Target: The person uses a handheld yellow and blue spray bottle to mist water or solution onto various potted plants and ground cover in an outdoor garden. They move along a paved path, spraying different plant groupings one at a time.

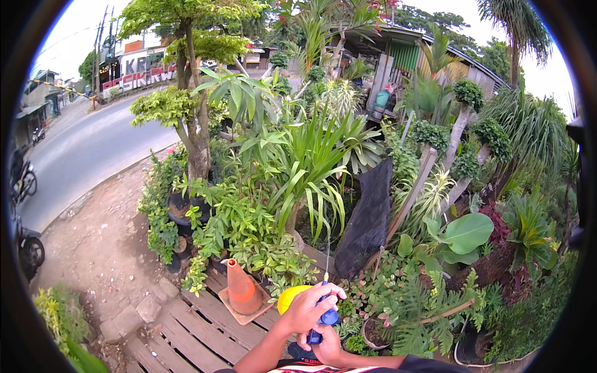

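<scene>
In front of my body I hold a hand pump sprayer with blue fittings [329, 317], a brass nozzle [325, 277] and what looks like its yellow tank [290, 297]. My left hand [308, 307] curls over the upper blue part and hides some of the tank. Lower down, my right hand [328, 347] grips the blue handle [314, 337]. From the nozzle a thin pale line, seemingly a water jet, rises toward a potted plant with long strap-like leaves [303, 172]. Leafy shrubs [252, 238] crowd just beyond the sprayer.
An orange traffic cone [243, 289] stands on wooden planks [196, 326] left of my hands. Black netting [366, 214] and a leaning wooden post [413, 196] rise ahead. Ferns and pots [374, 333] are at right. Motorbikes [30, 252] stand by the road [107, 144].
</scene>
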Tool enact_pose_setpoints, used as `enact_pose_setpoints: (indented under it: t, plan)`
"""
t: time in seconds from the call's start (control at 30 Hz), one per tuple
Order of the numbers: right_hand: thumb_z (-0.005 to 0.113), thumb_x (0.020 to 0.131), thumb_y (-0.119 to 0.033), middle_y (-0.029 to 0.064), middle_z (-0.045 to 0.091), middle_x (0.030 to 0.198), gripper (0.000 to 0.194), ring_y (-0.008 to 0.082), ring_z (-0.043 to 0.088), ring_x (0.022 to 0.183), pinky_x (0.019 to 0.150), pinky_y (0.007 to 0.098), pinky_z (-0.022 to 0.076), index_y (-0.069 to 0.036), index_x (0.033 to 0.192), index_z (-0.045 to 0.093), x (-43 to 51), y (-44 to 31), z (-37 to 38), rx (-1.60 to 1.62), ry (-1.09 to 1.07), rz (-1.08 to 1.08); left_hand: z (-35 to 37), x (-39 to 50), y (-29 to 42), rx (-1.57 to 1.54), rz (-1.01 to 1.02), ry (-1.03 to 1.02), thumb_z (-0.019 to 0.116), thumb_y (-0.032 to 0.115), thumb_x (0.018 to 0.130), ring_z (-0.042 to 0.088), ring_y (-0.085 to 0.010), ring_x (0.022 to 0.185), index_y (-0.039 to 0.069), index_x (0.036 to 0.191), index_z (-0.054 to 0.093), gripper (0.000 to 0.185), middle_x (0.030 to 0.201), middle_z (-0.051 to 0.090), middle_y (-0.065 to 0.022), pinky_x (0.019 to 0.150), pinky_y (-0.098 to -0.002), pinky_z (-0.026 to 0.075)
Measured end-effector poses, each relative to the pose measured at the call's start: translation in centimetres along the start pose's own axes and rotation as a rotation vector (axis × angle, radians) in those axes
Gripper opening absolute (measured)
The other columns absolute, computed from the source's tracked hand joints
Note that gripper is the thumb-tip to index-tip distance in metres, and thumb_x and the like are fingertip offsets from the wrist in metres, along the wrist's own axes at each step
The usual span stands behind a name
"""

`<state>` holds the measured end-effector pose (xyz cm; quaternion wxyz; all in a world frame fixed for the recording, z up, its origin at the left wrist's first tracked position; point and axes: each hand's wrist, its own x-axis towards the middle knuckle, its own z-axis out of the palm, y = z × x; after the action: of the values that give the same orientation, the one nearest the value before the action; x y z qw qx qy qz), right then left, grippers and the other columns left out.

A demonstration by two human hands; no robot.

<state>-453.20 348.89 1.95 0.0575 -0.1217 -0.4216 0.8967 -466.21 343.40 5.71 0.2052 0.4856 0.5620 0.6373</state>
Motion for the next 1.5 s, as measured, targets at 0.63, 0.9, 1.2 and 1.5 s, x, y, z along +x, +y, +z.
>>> enact_pose_setpoints:
  t: [0.63,0.9,1.2,1.5]
  plan:
    - [0.048,0.1,-0.033,0.0121,0.06,0.072,0.038,0.0202,0.055,0.061,0.062,0.0317,0.0433,0.003,0.092,0.058,1.1,0.3,-1.7,-0.067,-0.242,0.146,-1.2,-1.1,-0.7,-0.218,-0.056,0.014,0.041,0.039,0.105,0.065,-0.0163,0.087,-0.003,0.114,0.059,0.047,0.103,0.058,-0.01,0.082,-0.0288,0.049]
    - [0.047,0.102,-0.031,0.0116,0.063,0.078,0.035,0.0175,0.056,0.063,0.061,0.0297,0.0439,0.001,0.095,0.058,0.5,0.8,-1.7,0.042,-0.206,0.189,-1.0,-1.4,-1.3,-0.308,-0.075,-0.016,0.041,0.037,0.104,0.064,-0.0164,0.09,-0.003,0.114,0.059,0.045,0.105,0.058,-0.011,0.084,-0.0295,0.049]
    - [0.047,0.102,-0.031,0.0116,0.063,0.079,0.033,0.0186,0.056,0.062,0.062,0.0309,0.0439,-0.001,0.096,0.057,0.4,1.8,-1.9,0.172,-0.254,0.217,-1.4,-1.8,-2.1,-0.279,-0.086,-0.06,0.04,0.037,0.105,0.06,-0.0169,0.096,-0.001,0.117,0.059,0.044,0.107,0.058,-0.0102,0.088,-0.0308,0.048]
    - [0.049,0.1,-0.036,0.0131,0.062,0.072,0.041,0.0212,0.056,0.061,0.062,0.0321,0.0441,0.002,0.088,0.06,0.8,1.6,-1.3,0.048,-0.194,0.228,-1.8,-2.4,-1.9,-0.233,-0.119,-0.023,0.043,0.036,0.104,0.058,-0.0188,0.105,0.0,0.115,0.061,0.042,0.11,0.062,-0.01,0.092,-0.0322,0.047]
